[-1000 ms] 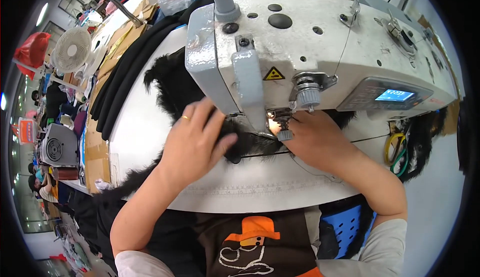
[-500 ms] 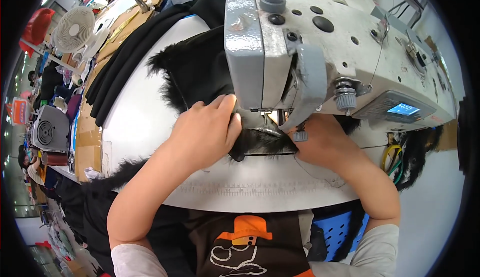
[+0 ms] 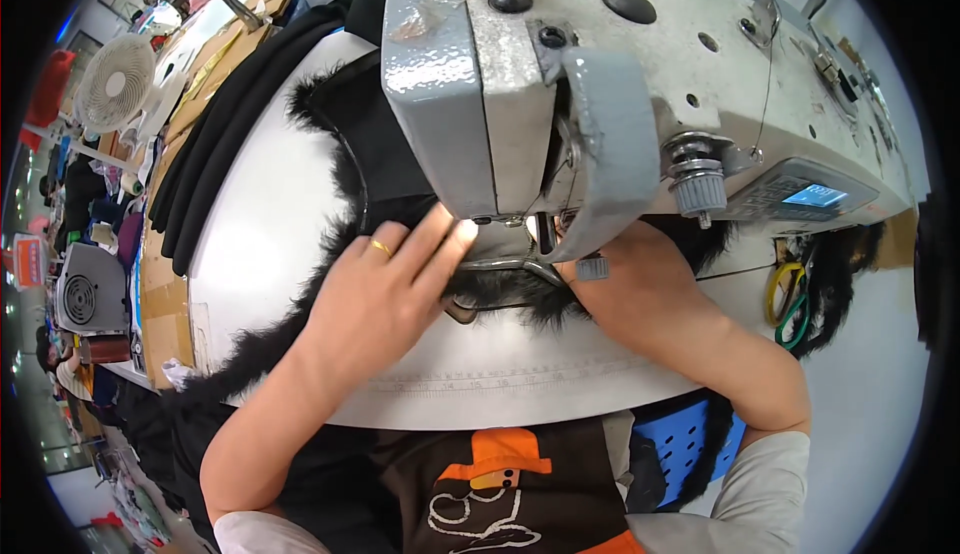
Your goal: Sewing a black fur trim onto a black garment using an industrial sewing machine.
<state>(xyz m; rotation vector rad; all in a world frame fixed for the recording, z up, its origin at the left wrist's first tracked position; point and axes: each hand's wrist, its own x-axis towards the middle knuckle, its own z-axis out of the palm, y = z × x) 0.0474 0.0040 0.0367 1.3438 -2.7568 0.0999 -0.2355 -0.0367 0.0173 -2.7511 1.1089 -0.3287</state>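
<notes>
My left hand [image 3: 385,279] lies on a black fabric piece [image 3: 385,149] edged with black fur trim [image 3: 270,354]. Its fingers stretch toward the needle area of a grey-white sewing machine [image 3: 435,84], with the fingertips just left of the presser foot. On the other side of the foot is my right hand [image 3: 635,279], against the furry edge; the machine's grey guard [image 3: 620,144] and head hide its fingers. Dark fur [image 3: 550,304] and a shiny dark seam edge run between the hands, in front of the needle.
The white table [image 3: 470,404] has a ruler scale near its front edge. Folded black cloth [image 3: 225,134] lies along its left side. Yellow-and-green-handled scissors [image 3: 790,304] and more fur lie at right. A blue perforated basket [image 3: 690,444] stands below. A white fan [image 3: 115,84] is at far left.
My left hand has shifted slightly left, its fingers now straighter and further apart. The fabric under it has moved a little. The whole view has also shifted, bringing the machine head closer.
</notes>
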